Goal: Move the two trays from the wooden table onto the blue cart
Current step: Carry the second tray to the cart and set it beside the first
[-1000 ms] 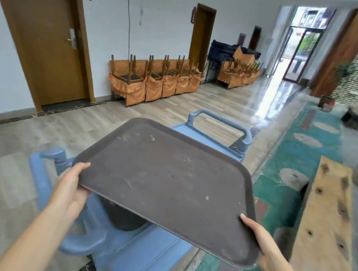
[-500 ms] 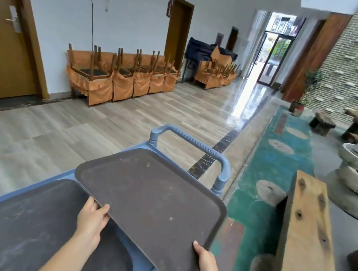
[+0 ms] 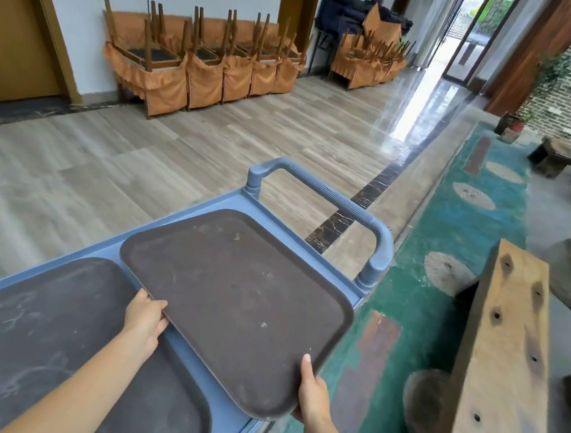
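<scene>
1. Nearest to the camera, the right hand [image 3: 313, 393] grips the near right corner of the second tray [image 3: 236, 303], the thumb lying on top of the rim and the fingers hidden below
2. A little further on the left, the left hand [image 3: 144, 319] is closed on the left edge of the same tray, fingers curled over the rim
3. Beside it, the first tray [image 3: 52, 343] already lies flat on the blue cart [image 3: 192, 354], just next to the held one
4. The held tray hangs over the far half of the cart, slightly tilted; its near right corner sticks out past the cart edge. I cannot tell if its far edge already touches the cart
5. The tray seems stiff and rather light, with a dull, grainy surface, so probably not slippery. The raised rim is the good place to hold it, at two opposite sides
6. Beyond the tray stands the cart handle [image 3: 354, 220]; the tray should stop before it
7. To the right, well apart, is the wooden table [image 3: 504, 363], with no tray on the part that shows
</scene>
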